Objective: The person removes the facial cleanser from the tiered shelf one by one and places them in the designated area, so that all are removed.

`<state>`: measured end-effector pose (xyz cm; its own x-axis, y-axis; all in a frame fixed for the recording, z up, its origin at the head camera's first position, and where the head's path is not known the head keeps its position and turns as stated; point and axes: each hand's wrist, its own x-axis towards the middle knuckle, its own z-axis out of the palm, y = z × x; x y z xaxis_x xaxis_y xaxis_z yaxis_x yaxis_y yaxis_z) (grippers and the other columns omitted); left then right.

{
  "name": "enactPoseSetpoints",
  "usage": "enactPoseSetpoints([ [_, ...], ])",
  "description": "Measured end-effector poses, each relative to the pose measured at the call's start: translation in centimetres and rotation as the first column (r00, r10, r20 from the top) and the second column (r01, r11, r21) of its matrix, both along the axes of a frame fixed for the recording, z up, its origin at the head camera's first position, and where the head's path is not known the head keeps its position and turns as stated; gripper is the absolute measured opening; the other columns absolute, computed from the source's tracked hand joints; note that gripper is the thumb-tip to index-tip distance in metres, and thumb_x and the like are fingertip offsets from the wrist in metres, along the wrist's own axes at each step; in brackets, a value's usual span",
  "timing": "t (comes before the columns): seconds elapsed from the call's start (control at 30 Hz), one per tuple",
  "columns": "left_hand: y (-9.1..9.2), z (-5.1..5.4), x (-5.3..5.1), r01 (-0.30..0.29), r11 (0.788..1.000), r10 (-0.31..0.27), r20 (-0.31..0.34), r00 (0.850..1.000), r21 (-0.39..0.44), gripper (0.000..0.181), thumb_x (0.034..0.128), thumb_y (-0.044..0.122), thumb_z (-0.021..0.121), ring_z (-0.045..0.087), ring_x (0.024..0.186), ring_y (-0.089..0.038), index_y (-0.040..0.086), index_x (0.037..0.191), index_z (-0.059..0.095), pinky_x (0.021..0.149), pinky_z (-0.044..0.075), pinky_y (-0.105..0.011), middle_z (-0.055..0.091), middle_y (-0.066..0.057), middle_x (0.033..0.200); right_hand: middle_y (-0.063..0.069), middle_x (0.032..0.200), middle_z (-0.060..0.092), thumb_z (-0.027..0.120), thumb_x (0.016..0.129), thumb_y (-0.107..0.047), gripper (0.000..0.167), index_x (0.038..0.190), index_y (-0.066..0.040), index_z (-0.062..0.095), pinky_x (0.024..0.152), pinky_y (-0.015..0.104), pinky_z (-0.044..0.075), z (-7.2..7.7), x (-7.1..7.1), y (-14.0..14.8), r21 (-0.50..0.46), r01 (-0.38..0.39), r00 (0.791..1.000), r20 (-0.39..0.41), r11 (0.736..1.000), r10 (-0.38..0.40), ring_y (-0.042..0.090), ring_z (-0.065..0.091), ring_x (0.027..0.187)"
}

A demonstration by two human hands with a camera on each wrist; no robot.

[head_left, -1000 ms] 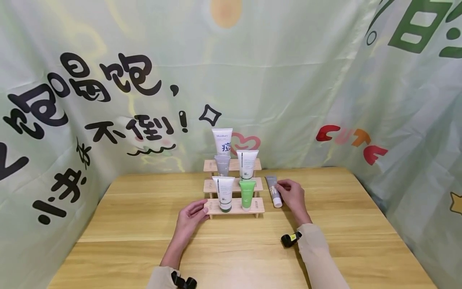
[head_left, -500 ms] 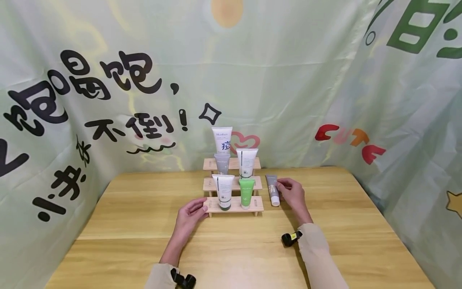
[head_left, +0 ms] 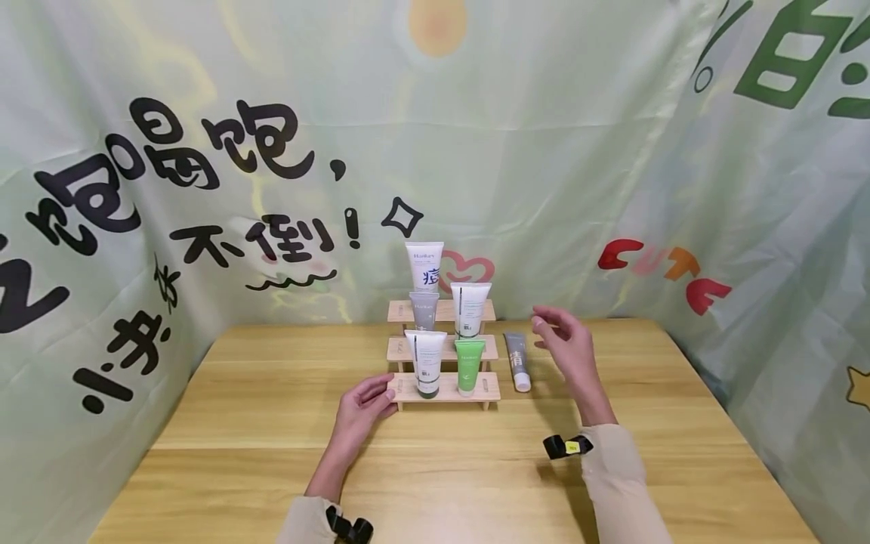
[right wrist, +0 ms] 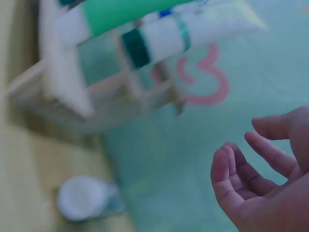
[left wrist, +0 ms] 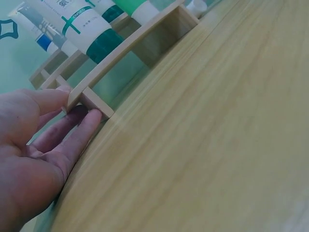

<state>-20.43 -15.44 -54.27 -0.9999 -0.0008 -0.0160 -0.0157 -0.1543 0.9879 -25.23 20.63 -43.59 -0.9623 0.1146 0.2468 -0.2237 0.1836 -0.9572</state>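
Note:
A three-tier wooden display stand [head_left: 445,387] holds several squeeze tubes. My left hand [head_left: 363,412] grips the left end of its lowest shelf; in the left wrist view its fingers [left wrist: 79,133] meet the board's corner and leg. On that shelf stand a white tube [head_left: 427,363] and a green tube [head_left: 468,366]. Behind them are a grey tube [head_left: 424,311] and another white tube [head_left: 472,308], with a taller white tube [head_left: 425,267] at the top. A second grey tube [head_left: 517,363] lies on the table. Right of it, my right hand [head_left: 569,349] hovers with loosely bent fingers, holding nothing.
The wooden table [head_left: 272,423] carries the stand near its back edge. A printed cloth backdrop [head_left: 544,166] hangs right behind and along both sides. Black cameras sit on both wrists, one of them the right wrist camera [head_left: 564,446].
My right hand has let go of the lying grey tube and lifted away to the right. My left hand stays on the stand. The tubes on the shelves keep their places.

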Motion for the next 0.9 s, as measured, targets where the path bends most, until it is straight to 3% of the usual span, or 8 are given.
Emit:
enactPoseSetpoints([
  [0.17,-0.2,0.1,0.0,-0.005,1.0,0.005,-0.002,1.0,0.004,0.039,0.0958,0.001,0.071,0.069,0.105,-0.023,-0.005,0.134,0.063,0.091,0.063,-0.036,0.064,-0.026,0.126,0.018,0.13,0.064,0.067,0.102,-0.029,0.045,0.136,-0.001,0.06,0.09,0.024,0.062,3.6,-0.4,-1.2,-0.022,-0.086,0.993,-0.088,0.996,0.084,0.021,0.064,0.111],
  [0.33,-0.2,0.0,-0.1,0.005,1.0,-0.005,-0.004,1.0,0.023,0.04,0.0951,0.0,0.071,0.069,0.105,-0.024,-0.006,0.133,0.063,0.091,0.063,-0.037,0.064,-0.028,0.126,0.014,0.133,0.063,0.069,0.101,-0.032,0.049,0.14,-0.006,0.057,0.098,0.025,0.058,6.3,-1.2,-2.5,0.013,-0.168,0.978,-0.124,0.986,0.168,0.022,0.062,0.119],
  [0.5,0.0,0.0,-0.2,0.008,1.0,-0.008,0.001,1.0,0.022,0.04,0.0951,-0.001,0.071,0.069,0.105,-0.025,-0.006,0.133,0.063,0.091,0.063,-0.038,0.064,-0.028,0.127,0.014,0.136,0.062,0.07,0.1,-0.033,0.052,0.145,-0.011,0.053,0.107,0.037,0.053,8.6,-2.2,-4.0,0.106,-0.212,0.967,-0.123,0.971,0.225,0.026,0.058,0.124],
  [0.63,0.0,-0.1,-0.2,0.0,1.0,0.0,-0.006,1.0,0.021,0.038,0.0948,-0.003,0.071,0.07,0.103,-0.023,-0.006,0.132,0.063,0.09,0.063,-0.038,0.064,-0.028,0.126,0.016,0.136,0.061,0.071,0.1,-0.029,0.053,0.146,-0.012,0.051,0.105,0.048,0.053,10.3,-3.2,-5.3,0.153,-0.239,0.959,-0.12,0.959,0.258,0.031,0.059,0.122],
  [0.9,-0.1,-0.2,-0.2,0.015,1.0,-0.015,-0.023,1.0,0.013,0.038,0.0959,-0.002,0.07,0.07,0.103,-0.022,-0.007,0.133,0.062,0.089,0.064,-0.037,0.065,-0.028,0.126,0.024,0.133,0.059,0.073,0.098,-0.019,0.057,0.147,-0.007,0.048,0.104,0.05,0.055,12.5,-4.8,-7.8,0.224,-0.32,0.934,-0.088,0.92,0.347,0.035,0.06,0.118],
])
